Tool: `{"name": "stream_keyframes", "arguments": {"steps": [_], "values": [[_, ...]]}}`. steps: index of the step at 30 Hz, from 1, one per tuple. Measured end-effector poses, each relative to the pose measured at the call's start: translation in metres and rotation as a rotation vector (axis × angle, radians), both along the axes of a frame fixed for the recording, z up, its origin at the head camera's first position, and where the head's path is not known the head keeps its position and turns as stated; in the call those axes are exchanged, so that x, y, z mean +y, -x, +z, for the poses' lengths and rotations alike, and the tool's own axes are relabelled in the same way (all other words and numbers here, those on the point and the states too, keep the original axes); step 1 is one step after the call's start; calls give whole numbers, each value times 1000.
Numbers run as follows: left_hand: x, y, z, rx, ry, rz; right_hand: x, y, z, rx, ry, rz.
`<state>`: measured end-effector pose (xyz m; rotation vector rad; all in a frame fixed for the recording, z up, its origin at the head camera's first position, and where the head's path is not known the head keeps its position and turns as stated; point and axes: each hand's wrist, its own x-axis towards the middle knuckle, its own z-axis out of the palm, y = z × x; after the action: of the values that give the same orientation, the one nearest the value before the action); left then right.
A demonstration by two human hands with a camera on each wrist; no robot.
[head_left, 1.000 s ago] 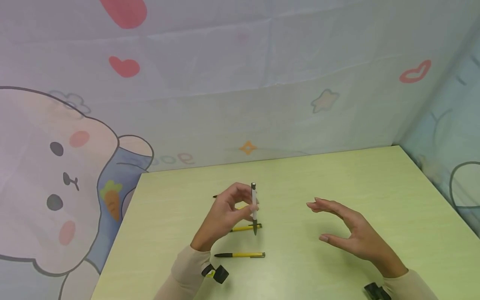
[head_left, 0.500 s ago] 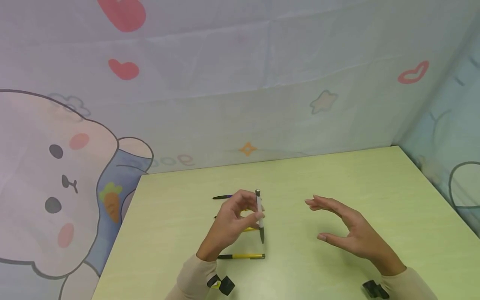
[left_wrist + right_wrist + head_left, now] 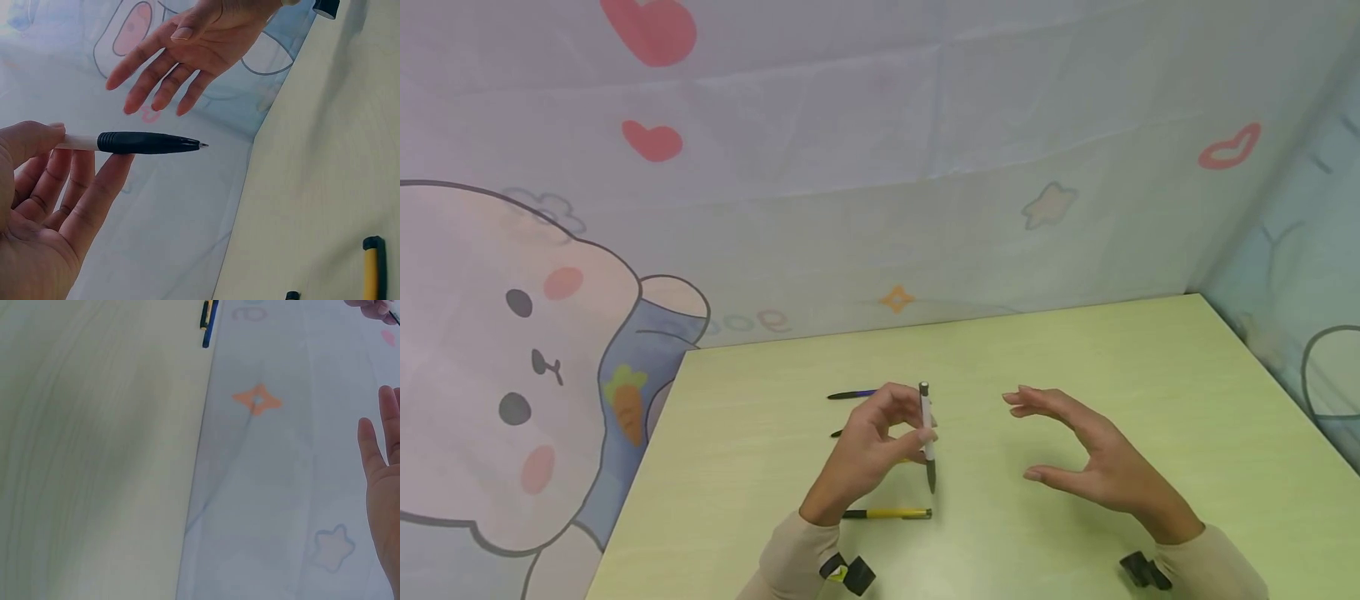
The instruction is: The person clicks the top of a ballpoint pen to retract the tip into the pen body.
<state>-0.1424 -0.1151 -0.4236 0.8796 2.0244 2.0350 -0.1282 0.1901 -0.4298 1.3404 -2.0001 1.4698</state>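
My left hand [image 3: 867, 457] pinches a white pen [image 3: 930, 452] with a black grip section between thumb and fingers, above the table. In the head view the pen stands nearly upright, tip down. The left wrist view shows its black grip section [image 3: 147, 143] and bare metal point. Across from it, to the right, my right hand [image 3: 1097, 462] is raised with fingers spread from the thumb and nothing in it. Below the left hand, a yellow pen [image 3: 891, 514] with a black end lies on the table. Other pens there are partly hidden behind that hand.
A blue pen [image 3: 852, 394] with a black tip lies farther back, and another black pen tip [image 3: 837, 433] shows beside the left hand. The pale yellow-green table [image 3: 1150, 375] meets a printed cloth backdrop [image 3: 820, 250] at its back edge and right side.
The left hand has shifted slightly right and nearer to the person with the white pen, uncovering more of the blue pen. The right hand has drifted a little left.
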Motion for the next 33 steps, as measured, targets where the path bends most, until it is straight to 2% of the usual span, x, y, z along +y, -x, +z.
{"name": "stream_keyframes", "arguments": {"steps": [6, 16, 23, 28, 33], "values": [[1, 0, -1, -6, 4, 1, -3, 2, 3, 15, -33, -29], [3, 1, -1, -15, 1, -1, -3, 14, -8, 22, -65, -36], [4, 1, 0, -4, 10, -5, -11, 10, 6, 17, -65, -30], [5, 2, 1, -17, 22, -5, -11, 16, -1, 25, -69, -20], [5, 1, 1, -21, 24, -7, -16, 15, 3, 23, -71, -19]]}}
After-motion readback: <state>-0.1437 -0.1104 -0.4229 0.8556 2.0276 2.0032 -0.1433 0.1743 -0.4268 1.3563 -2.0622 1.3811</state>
